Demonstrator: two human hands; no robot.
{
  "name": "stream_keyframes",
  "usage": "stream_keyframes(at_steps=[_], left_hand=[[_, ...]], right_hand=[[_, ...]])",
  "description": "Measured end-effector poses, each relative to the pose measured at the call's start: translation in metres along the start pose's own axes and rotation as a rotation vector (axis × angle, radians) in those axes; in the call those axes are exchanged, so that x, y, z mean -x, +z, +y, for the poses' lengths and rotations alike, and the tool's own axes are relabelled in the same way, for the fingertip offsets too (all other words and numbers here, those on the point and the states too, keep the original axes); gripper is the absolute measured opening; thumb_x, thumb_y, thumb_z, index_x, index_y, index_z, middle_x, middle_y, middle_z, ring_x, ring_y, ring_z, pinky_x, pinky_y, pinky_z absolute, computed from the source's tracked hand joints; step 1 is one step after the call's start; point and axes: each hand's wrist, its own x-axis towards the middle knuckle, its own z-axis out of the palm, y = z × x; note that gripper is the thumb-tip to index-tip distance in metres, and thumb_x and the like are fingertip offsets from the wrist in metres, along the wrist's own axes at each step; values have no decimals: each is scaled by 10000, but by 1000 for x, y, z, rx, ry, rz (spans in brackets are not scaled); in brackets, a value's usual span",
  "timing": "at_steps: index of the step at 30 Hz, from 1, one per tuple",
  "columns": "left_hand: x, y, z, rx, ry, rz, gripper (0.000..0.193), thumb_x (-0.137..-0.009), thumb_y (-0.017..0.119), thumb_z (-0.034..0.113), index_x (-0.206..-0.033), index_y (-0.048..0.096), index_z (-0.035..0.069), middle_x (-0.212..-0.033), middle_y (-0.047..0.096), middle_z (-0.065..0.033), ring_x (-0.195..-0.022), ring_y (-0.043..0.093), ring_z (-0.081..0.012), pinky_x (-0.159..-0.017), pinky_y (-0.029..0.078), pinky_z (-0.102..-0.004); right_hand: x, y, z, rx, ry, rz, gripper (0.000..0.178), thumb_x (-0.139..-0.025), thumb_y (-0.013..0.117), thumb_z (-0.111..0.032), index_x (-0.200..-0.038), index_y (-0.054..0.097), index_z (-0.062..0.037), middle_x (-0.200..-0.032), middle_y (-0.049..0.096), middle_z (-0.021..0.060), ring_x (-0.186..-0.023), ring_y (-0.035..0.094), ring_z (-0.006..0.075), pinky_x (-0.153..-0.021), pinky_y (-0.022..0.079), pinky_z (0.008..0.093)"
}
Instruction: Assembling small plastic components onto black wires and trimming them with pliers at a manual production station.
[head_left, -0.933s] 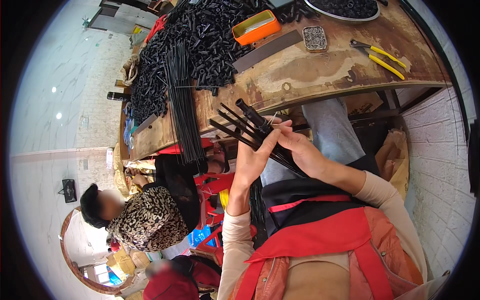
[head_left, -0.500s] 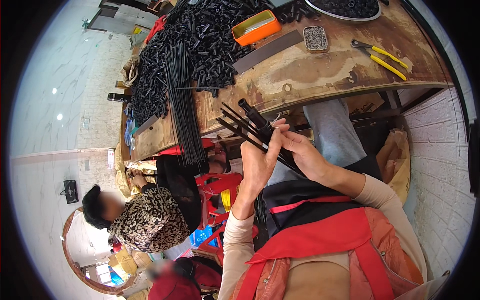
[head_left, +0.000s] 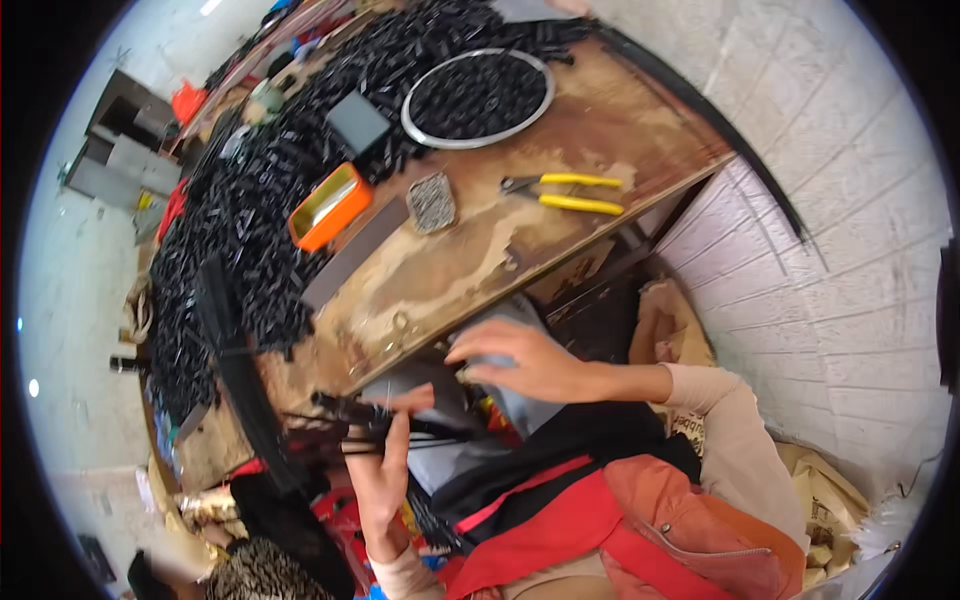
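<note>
My left hand point(head_left: 377, 470) is closed around several thin black rods with black tubular pieces point(head_left: 352, 410) among them. The bundle lies across the palm near the table's front edge, and motion blurs its far end. My right hand point(head_left: 520, 360) is raised apart from it, over my lap, its fingers stretched out and holding nothing. Between the table and my right hand no thing is touched. Close to my left hand, a long sheaf of black rods point(head_left: 240, 375) hangs over the table's front edge.
On the wooden table point(head_left: 460, 270) lie yellow-handled pliers point(head_left: 575, 192), a small tray of metal bits point(head_left: 432, 204), an orange box point(head_left: 330, 206), a flat dark strip point(head_left: 355, 254) and a round dish of black parts point(head_left: 478, 95). Black tubes point(head_left: 250, 230) heap behind. A co-worker's patterned sleeve point(head_left: 265, 572) shows lower left.
My right hand has come away from the bundle and its fingers have spread. My left hand keeps the rods. The view has swung right, so the table and pliers sit further left.
</note>
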Motion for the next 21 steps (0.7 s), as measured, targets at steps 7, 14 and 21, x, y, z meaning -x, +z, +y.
stream_keyframes(at_steps=[7,14,21], left_hand=[[-9,21,-24,47,40,-65,170,-992,406,36,-957,542,-59,-889,658,-160,-895,667,-275,-923,495,-393],[-1,21,-54,539,41,50,270,-900,643,266,-883,510,31,-641,447,-26,-531,422,-107,-485,353,-254],[-10,33,-52,660,39,-49,414,-856,717,266,-1114,483,42,-649,399,9,-536,350,-87,-484,286,-249]], right_hand=[[-33,-147,35,1175,-85,372,426,-776,743,-272,-1117,610,-54,-1061,521,129,-1023,498,311,-866,439,406],[-54,-161,88,767,-70,161,391,-782,742,-297,-1011,592,-17,-957,517,148,-934,505,295,-831,426,374],[-11,-107,-26,-225,551,-57,274,-997,481,-289,-957,541,-25,-633,544,27,-511,504,84,-501,385,225]])
